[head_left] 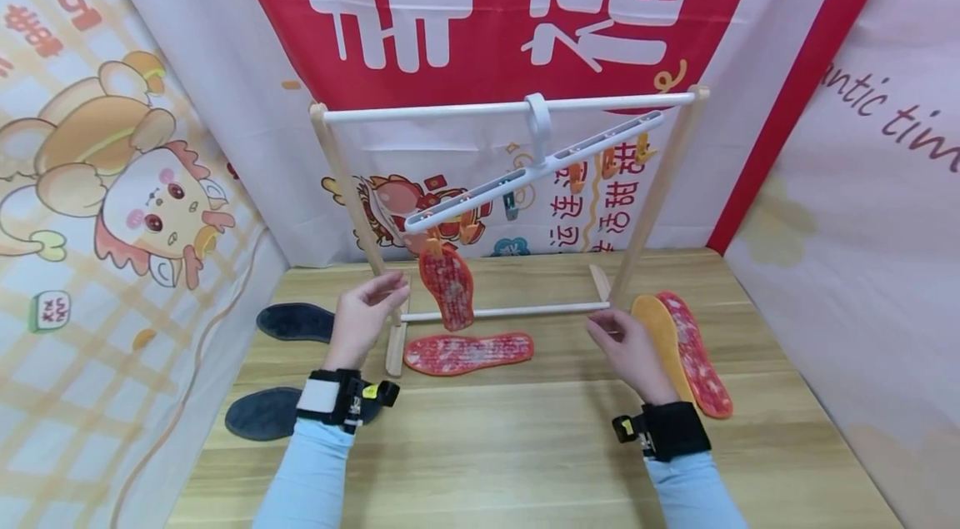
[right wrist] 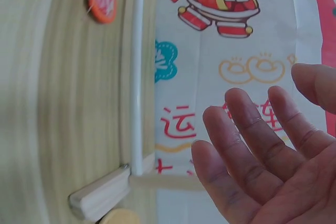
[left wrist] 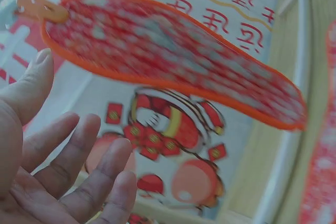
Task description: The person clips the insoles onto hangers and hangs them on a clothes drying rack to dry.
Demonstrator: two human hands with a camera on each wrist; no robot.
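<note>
A red patterned insole [head_left: 447,287] with an orange edge hangs from an orange clip [head_left: 432,247] at the low left end of a tilted white hanger [head_left: 534,172]. The left hand [head_left: 367,319] is left of that insole, near the rack's left post, holding nothing; the left wrist view shows its fingers [left wrist: 109,174] loosely spread below the hanging insole [left wrist: 173,59], apart from it. Near the rack's lower right corner, the right hand [head_left: 632,352] holds nothing, its fingers [right wrist: 231,135] relaxed. Another red insole [head_left: 468,353] lies flat in front of the rack.
The wooden rack's top bar [head_left: 450,111] carries the hanger's hook. More clips [head_left: 576,177] hang along the hanger. Two dark insoles [head_left: 296,321] lie at the left of the table. An orange-yellow insole [head_left: 660,337] and a red one [head_left: 693,354] lie at the right, beside the right hand.
</note>
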